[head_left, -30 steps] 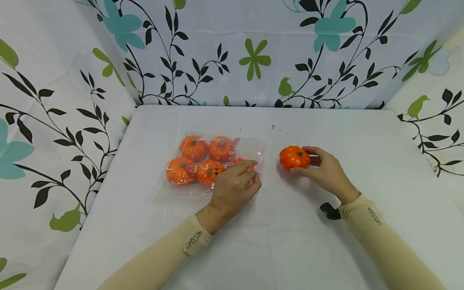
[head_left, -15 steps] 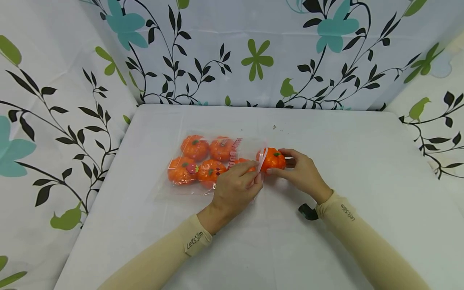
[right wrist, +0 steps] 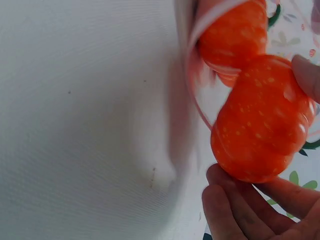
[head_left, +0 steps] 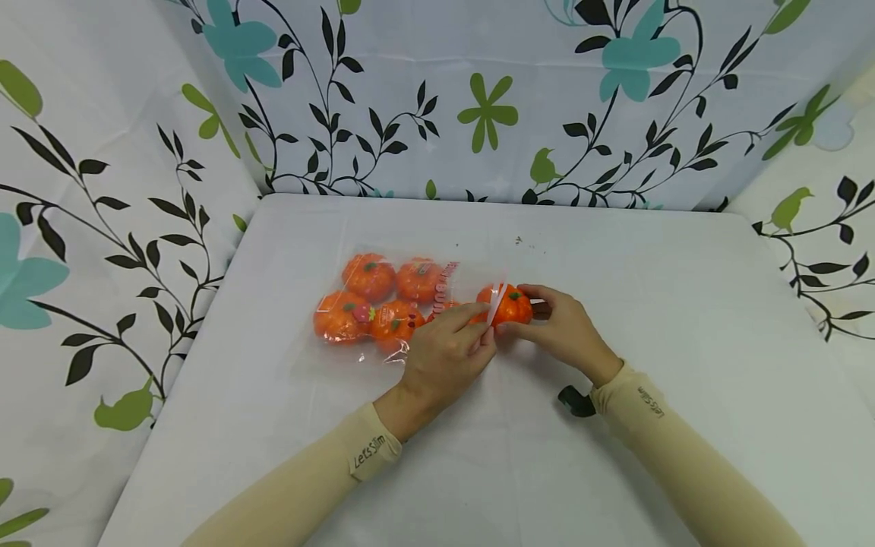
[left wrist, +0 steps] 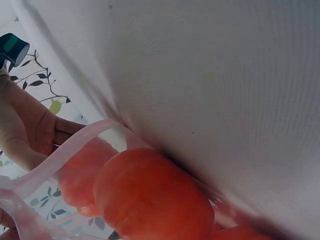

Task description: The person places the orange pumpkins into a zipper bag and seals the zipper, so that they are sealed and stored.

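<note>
Five glossy orange, ribbed pumpkins with green stems [head_left: 370, 276] lie inside a clear plastic bag with pink lettering [head_left: 472, 276], flat on a white-covered desk [head_left: 656, 304]. Four show plainly through the film; the fifth is mostly hidden by the left hand [head_left: 444, 353]. Bag mouth faces 3 o'clock.

A sixth pumpkin, also glossy orange with a green stem [head_left: 517, 307], sits at that mouth, partly inside: the pink rim crosses its 9 o'clock side. Right hand [head_left: 569, 334], at 4 o'clock of this pumpkin, grips it between thumb and fingers. Left hand, at its 8 o'clock, pinches the bag's rim, index finger extended toward 2 o'clock. Contact between the held pumpkin and its nearest neighbour: cannot tell.

Both forearms wear tan sleeves [head_left: 683, 448]; a patterned white curtain [head_left: 410, 45] hangs at 12 o'clock beyond the desk.
</note>
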`<state>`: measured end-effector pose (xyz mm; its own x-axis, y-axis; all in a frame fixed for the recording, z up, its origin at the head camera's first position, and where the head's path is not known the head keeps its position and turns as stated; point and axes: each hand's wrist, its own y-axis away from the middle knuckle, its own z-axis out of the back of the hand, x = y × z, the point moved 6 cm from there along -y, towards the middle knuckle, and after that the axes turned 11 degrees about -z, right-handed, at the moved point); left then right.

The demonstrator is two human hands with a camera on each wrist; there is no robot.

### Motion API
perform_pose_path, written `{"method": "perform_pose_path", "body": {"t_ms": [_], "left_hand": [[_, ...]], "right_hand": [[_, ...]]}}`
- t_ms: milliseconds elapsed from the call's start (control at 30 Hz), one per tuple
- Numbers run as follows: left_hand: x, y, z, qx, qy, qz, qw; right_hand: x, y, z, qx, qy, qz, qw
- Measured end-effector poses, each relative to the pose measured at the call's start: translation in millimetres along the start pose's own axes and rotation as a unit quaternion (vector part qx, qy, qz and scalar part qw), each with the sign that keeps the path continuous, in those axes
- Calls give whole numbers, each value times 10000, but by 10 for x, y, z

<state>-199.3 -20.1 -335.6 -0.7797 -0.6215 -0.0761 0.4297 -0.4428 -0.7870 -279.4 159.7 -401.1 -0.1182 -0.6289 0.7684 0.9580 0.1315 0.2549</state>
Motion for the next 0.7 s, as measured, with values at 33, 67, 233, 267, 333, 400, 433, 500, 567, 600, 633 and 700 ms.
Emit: {"method": "perform_pose_path", "body": {"t_ms": [33, 67, 233, 267, 333, 400, 433, 500, 567, 600, 633, 700], "left_hand": [[0, 1, -1, 3, 12, 9, 10000], [0, 2, -2, 10, 27, 19, 10000], [-4, 15, -12, 15, 78, 40, 10000], [-8, 17, -15, 12, 64, 24, 10000], [-15, 21, -20, 2, 46, -8, 10000], [-28, 19, -22, 0, 26, -45, 10000], [-35, 17, -25, 6, 28, -62, 10000], [-49, 11, -30, 21, 26, -90, 10000], [-62, 3, -38, 61, 43, -92, 9999], [-67, -1, -44, 83, 49, -89, 9999], [-69, -2, -51, 106, 61, -70, 9999], [-71, -7, -60, 161, 89, -20, 9998]], "right_hand": [[4, 5, 0, 45, 30, -4, 10000], [8, 8, 0, 99, 47, -2, 9999], [22, -16, 4, 280, -6, 41, 9996], [21, -27, 2, 311, -61, 38, 9995], [13, -48, -1, 338, -174, -12, 9993], [8, -69, -7, 340, -271, -36, 9990], [8, -79, -10, 321, -322, -45, 9990], [11, -98, -17, 237, -397, -58, 9989], [22, -118, -25, 130, -484, -38, 9987], [28, -127, -29, 61, -526, -36, 9986], [35, -136, -32, -6, -573, -30, 9984], [49, -157, -38, -135, -649, 8, 9978]]}}
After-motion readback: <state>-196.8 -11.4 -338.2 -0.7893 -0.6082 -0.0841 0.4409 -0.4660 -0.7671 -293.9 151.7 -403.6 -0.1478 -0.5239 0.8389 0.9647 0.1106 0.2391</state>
